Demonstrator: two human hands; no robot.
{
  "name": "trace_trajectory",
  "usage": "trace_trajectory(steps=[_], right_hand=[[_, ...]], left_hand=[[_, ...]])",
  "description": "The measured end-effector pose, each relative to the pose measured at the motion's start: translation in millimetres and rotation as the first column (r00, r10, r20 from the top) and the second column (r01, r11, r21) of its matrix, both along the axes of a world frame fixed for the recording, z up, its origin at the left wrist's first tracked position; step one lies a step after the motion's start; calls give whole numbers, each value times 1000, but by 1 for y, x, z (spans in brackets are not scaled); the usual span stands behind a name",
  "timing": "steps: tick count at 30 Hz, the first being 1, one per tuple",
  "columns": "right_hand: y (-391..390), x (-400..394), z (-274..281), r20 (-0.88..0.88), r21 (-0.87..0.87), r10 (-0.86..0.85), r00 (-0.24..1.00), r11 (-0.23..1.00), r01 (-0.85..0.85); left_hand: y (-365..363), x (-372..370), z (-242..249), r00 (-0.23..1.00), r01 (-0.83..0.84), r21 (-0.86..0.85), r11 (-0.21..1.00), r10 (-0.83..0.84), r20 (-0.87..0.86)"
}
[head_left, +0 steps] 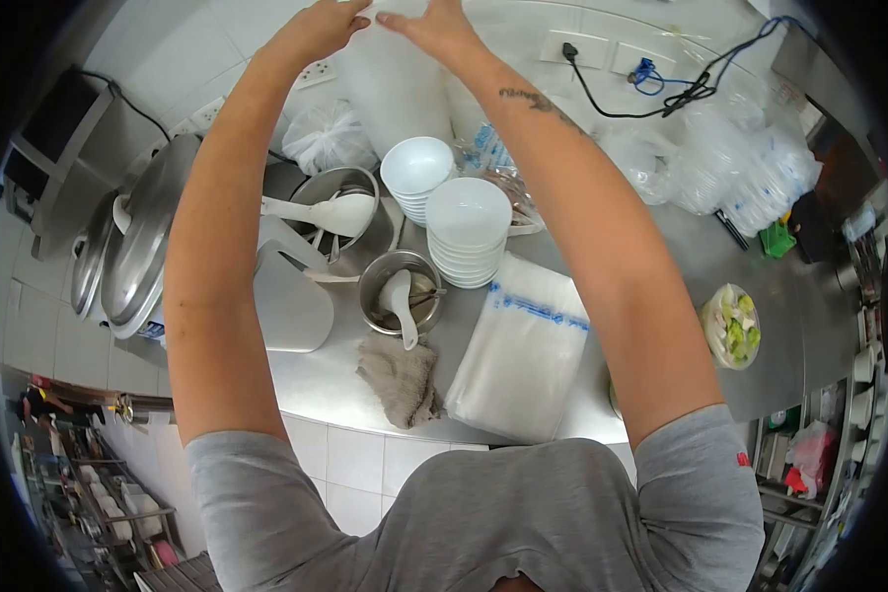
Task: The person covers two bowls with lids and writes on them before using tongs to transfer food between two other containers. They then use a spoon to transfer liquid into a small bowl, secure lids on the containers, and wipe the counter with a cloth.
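Observation:
Both my arms reach up to the top edge of the head view. My left hand (318, 30) has its fingers curled at the upper left side of a tall, translucent whitish plastic column (390, 89), perhaps a stack or a roll. Across from it, my right hand (442, 32) lays its thumb on the same column; its other fingers are partly cut off by the frame. Below the column stand two stacks of white bowls, a rear one (417, 163) and a front one (469, 215). A knotted white plastic bag (328, 138) sits left of the column.
A large metal pot (350, 183) and a small one (426, 296) hold utensils. Near them lie a brown cloth (400, 380) and flat clear bags (523, 345). Lidded pots (148, 247) stand left; a tub of greens (731, 328), bagged plastic containers (750, 163) and cables (691, 97) are right.

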State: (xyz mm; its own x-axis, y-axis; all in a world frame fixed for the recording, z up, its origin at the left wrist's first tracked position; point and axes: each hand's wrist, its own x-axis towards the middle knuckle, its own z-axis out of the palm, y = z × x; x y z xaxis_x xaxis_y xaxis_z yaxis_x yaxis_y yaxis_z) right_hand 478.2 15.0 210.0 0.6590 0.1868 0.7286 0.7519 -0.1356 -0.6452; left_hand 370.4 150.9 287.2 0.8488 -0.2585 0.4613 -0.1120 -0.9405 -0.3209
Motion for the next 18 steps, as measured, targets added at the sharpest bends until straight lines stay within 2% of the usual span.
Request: trace_trajectory(steps=[3,6,9,12,15,18], right_hand=[[20,11,4,-39,74,4,999,997,-1],[31,10,-1,-77,100,52,996,994,-44],[22,2,-3,-117,69,41,992,997,-33],[27,9,-7,-67,72,14,998,997,-9],[27,12,-10,-68,100,44,997,994,-37],[27,12,-10,-72,119,73,995,991,-64]], left_hand=[[-14,-13,15,977,-120,40,992,125,-172],[4,0,11,984,-100,140,985,120,-135],[18,12,-2,999,3,270,963,-15,39],[6,7,7,991,-106,313,944,125,-38],[6,0,10,997,-43,323,946,60,-43],[7,-1,11,996,-59,397,916,80,-37]])
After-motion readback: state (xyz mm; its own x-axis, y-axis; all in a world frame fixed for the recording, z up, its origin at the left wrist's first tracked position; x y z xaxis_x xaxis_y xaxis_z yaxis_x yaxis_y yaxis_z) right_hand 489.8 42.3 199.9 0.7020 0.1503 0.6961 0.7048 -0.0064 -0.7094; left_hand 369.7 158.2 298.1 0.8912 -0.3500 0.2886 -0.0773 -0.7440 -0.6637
